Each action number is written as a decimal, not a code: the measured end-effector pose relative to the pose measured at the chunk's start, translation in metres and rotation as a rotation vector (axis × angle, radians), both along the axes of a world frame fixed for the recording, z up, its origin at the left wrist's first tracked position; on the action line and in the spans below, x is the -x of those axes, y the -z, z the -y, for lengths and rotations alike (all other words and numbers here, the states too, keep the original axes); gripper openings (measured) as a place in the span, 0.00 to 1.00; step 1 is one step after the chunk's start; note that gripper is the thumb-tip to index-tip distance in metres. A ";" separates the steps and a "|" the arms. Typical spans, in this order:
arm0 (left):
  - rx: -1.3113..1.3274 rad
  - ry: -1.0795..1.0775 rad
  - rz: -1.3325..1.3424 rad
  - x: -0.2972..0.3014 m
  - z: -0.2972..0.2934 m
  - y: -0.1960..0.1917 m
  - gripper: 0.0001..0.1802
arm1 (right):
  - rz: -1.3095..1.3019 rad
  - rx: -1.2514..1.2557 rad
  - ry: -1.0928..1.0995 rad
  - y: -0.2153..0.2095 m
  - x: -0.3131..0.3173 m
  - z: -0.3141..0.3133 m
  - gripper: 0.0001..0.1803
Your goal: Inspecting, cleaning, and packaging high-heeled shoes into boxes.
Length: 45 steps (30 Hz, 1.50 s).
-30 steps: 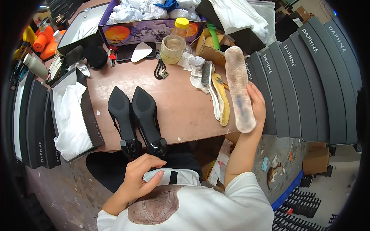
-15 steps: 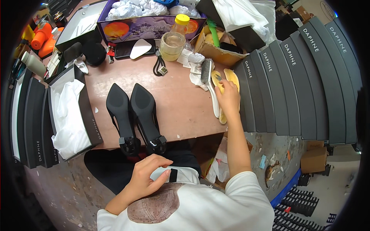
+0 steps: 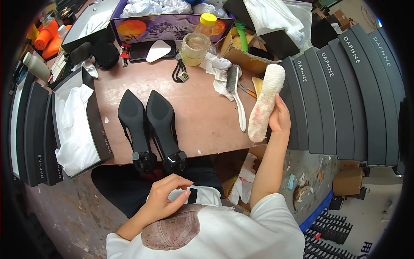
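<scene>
1 brown table (image 3: 207, 134) bears 2 upturned black shoes (image 3: 160, 113). Over its right side I see a fuzzy pad (image 3: 266, 103), fingers of the right hand (image 3: 280, 115) clamped on it; on the left hand (image 3: 166, 196), thumb and fingers stand apart.

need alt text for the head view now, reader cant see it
A person's right grip holds a fuzzy cream pad with pinkish stains over a brown table. Two black pointed shoes lie soles up, the empty left grip near their heels; dark grey boxes line the right.
</scene>
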<state>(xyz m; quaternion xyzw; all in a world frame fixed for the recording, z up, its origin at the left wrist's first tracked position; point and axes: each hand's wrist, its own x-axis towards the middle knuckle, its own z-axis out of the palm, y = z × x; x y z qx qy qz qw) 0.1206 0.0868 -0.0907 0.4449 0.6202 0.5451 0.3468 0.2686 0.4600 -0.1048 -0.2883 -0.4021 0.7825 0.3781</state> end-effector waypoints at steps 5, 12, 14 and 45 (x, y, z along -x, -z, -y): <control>-0.026 0.054 0.002 0.000 -0.004 0.000 0.10 | -0.043 0.051 0.049 -0.002 0.003 0.010 0.18; 0.022 0.060 0.020 -0.002 -0.001 0.000 0.10 | 1.219 -1.194 0.056 0.022 0.034 -0.015 0.15; 0.037 0.089 0.027 -0.004 -0.002 0.000 0.11 | 1.347 -1.337 0.195 0.034 0.043 -0.026 0.14; -0.296 -0.314 0.762 0.032 -0.070 -0.014 0.08 | -0.100 0.210 -0.460 -0.043 0.071 0.185 0.18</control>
